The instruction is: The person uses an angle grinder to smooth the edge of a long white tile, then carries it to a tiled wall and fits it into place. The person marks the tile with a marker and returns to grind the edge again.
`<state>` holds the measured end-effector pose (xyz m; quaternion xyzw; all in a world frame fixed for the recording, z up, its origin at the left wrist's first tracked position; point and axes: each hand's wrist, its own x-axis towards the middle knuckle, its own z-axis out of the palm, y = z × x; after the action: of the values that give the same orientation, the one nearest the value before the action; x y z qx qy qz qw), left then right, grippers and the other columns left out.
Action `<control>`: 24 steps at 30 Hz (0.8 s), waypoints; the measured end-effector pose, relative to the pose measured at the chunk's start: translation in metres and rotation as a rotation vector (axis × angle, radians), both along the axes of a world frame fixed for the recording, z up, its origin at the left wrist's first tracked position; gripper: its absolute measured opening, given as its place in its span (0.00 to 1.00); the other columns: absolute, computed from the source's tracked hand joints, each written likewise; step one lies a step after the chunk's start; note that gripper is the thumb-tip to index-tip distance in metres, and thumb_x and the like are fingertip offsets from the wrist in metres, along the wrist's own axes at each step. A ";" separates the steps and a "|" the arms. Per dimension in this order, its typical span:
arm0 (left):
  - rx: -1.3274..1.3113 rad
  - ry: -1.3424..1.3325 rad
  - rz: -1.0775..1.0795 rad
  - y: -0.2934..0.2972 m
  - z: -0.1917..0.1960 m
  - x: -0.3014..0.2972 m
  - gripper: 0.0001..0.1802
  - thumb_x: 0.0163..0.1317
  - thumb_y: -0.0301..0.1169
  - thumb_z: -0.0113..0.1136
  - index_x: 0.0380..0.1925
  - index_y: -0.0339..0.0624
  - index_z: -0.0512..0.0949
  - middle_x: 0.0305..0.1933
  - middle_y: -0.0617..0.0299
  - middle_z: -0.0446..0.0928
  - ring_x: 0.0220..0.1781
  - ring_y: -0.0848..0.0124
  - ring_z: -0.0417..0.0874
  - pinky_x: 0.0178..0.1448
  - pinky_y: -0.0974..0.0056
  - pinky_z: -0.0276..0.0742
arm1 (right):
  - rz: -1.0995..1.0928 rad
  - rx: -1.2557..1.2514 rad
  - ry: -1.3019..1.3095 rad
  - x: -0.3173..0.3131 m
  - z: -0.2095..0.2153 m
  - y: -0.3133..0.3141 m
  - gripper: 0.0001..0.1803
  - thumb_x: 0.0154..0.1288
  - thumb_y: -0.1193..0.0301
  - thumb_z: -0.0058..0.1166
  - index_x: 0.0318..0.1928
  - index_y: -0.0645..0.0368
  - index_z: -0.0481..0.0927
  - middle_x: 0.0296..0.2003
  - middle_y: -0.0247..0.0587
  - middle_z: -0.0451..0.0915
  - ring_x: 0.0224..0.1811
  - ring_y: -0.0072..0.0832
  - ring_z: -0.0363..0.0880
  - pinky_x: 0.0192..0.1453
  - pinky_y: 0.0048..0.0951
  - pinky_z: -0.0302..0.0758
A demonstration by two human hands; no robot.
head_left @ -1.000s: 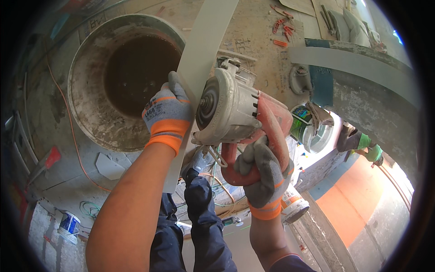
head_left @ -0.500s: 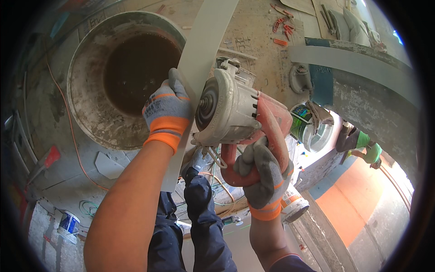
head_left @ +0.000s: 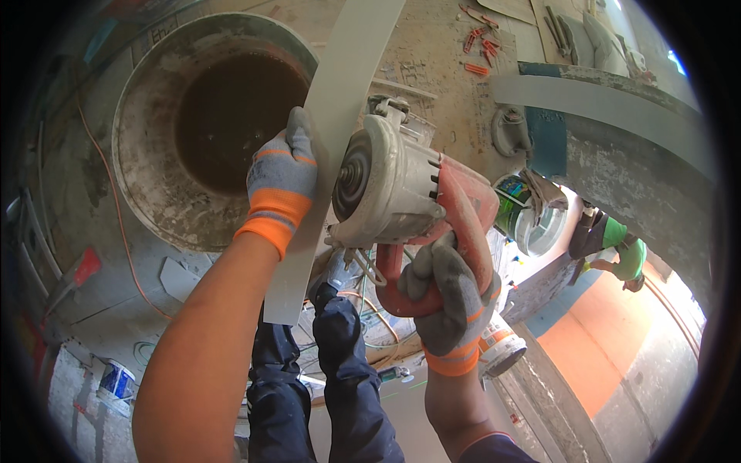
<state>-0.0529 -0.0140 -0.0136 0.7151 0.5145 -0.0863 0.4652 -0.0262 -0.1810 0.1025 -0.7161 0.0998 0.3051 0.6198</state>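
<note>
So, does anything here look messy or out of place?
Yes. Orange plugs lie scattered loose on the dusty board above the power cutter, and the big bucket is crusted with dried plaster.

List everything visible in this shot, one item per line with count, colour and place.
Long pale grey flat strip: one, centre, running up from the legs.
Red-handled power cutter with dusty white motor housing: one, centre-right, against the strip.
Large round mortar-crusted tub: one, grey, upper left.
Small paint bucket: one, white and orange, lower right.
Orange wall plugs: several, top.
Another person in green: one, right.
Left hand: grey-orange glove, on strip.
Right hand: gloved, gripping cutter handle.
</note>
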 end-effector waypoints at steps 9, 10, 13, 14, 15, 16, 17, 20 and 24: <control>0.068 -0.099 0.099 -0.005 -0.001 0.001 0.32 0.66 0.53 0.40 0.29 0.29 0.76 0.22 0.43 0.71 0.27 0.48 0.69 0.36 0.57 0.69 | 0.008 -0.029 -0.016 -0.002 0.000 -0.001 0.07 0.55 0.74 0.47 0.26 0.67 0.74 0.18 0.31 0.70 0.20 0.17 0.66 0.25 0.20 0.62; 0.066 -0.091 0.091 -0.004 -0.002 0.000 0.32 0.66 0.53 0.40 0.29 0.30 0.76 0.21 0.44 0.71 0.26 0.49 0.69 0.36 0.57 0.69 | 0.003 -0.036 -0.015 -0.003 0.001 0.000 0.07 0.55 0.74 0.47 0.27 0.67 0.74 0.18 0.31 0.70 0.20 0.17 0.66 0.25 0.20 0.62; 0.049 -0.082 0.086 -0.004 -0.004 0.000 0.33 0.66 0.53 0.39 0.28 0.30 0.76 0.21 0.45 0.71 0.26 0.51 0.68 0.36 0.58 0.69 | -0.010 -0.030 -0.002 -0.004 0.002 0.001 0.07 0.55 0.74 0.47 0.26 0.67 0.74 0.18 0.31 0.70 0.20 0.17 0.66 0.25 0.20 0.63; 0.039 -0.078 0.083 -0.004 -0.004 0.000 0.33 0.66 0.54 0.39 0.28 0.30 0.76 0.21 0.45 0.71 0.25 0.51 0.68 0.36 0.58 0.69 | -0.006 -0.030 0.008 -0.004 0.002 0.001 0.07 0.55 0.74 0.47 0.26 0.67 0.73 0.18 0.31 0.70 0.20 0.16 0.66 0.25 0.20 0.63; 0.030 -0.051 0.065 -0.003 -0.004 0.000 0.34 0.65 0.56 0.36 0.30 0.33 0.77 0.25 0.45 0.73 0.31 0.49 0.71 0.40 0.57 0.70 | -0.020 -0.014 0.010 -0.004 0.002 0.002 0.07 0.55 0.74 0.47 0.26 0.67 0.73 0.18 0.31 0.70 0.20 0.17 0.66 0.25 0.20 0.63; 0.018 -0.021 0.043 -0.001 -0.004 0.001 0.35 0.65 0.58 0.32 0.32 0.37 0.78 0.30 0.45 0.76 0.36 0.48 0.74 0.44 0.55 0.70 | -0.026 -0.006 0.017 -0.004 0.002 0.002 0.07 0.55 0.74 0.47 0.26 0.67 0.73 0.18 0.31 0.70 0.20 0.17 0.66 0.25 0.20 0.63; 0.004 0.018 0.019 -0.001 -0.004 0.001 0.37 0.64 0.59 0.28 0.34 0.41 0.79 0.34 0.45 0.78 0.42 0.46 0.76 0.48 0.53 0.71 | -0.023 -0.005 0.030 -0.005 0.002 0.002 0.07 0.55 0.74 0.46 0.25 0.67 0.73 0.18 0.31 0.70 0.20 0.17 0.66 0.25 0.20 0.63; -0.028 0.012 0.010 0.001 -0.001 0.001 0.37 0.64 0.60 0.29 0.35 0.41 0.79 0.35 0.44 0.78 0.42 0.45 0.76 0.48 0.53 0.71 | 0.014 -0.022 -0.005 -0.004 0.001 0.000 0.07 0.55 0.74 0.46 0.24 0.66 0.73 0.19 0.31 0.70 0.21 0.17 0.66 0.25 0.20 0.63; -0.041 0.010 0.020 0.001 0.000 0.002 0.37 0.64 0.60 0.28 0.35 0.41 0.79 0.35 0.44 0.78 0.42 0.45 0.76 0.48 0.53 0.71 | 0.012 -0.030 -0.008 -0.006 0.001 -0.001 0.08 0.54 0.74 0.46 0.22 0.66 0.72 0.18 0.32 0.70 0.20 0.18 0.66 0.26 0.21 0.63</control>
<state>-0.0513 -0.0132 -0.0131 0.6998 0.5222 -0.0958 0.4780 -0.0322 -0.1821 0.1035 -0.7272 0.0977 0.3042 0.6075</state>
